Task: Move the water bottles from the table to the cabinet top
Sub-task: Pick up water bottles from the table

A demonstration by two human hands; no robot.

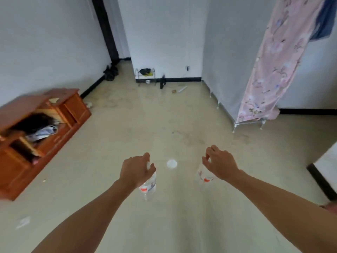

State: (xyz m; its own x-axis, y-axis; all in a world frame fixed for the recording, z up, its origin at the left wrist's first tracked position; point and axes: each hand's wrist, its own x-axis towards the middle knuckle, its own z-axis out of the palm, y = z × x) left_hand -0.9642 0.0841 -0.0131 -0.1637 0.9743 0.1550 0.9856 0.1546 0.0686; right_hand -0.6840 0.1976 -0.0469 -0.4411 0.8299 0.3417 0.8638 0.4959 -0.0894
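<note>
My left hand [137, 169] grips the cap end of a clear water bottle [149, 187] with a red and white label; the bottle hangs below the hand over the floor. My right hand [219, 164] pinches the top of a second clear water bottle [206, 176], most of it hidden under the hand. A low orange-brown wooden cabinet [60, 95] stands against the left wall, its top blurred. The table is not in view.
A white round lid [171, 163] lies on the beige floor between my hands. A grey fabric wardrobe [228, 61] with a pink floral cloth [273, 66] stands at the right. A small metal rack [145, 75] and black bags [110, 73] sit by the far wall.
</note>
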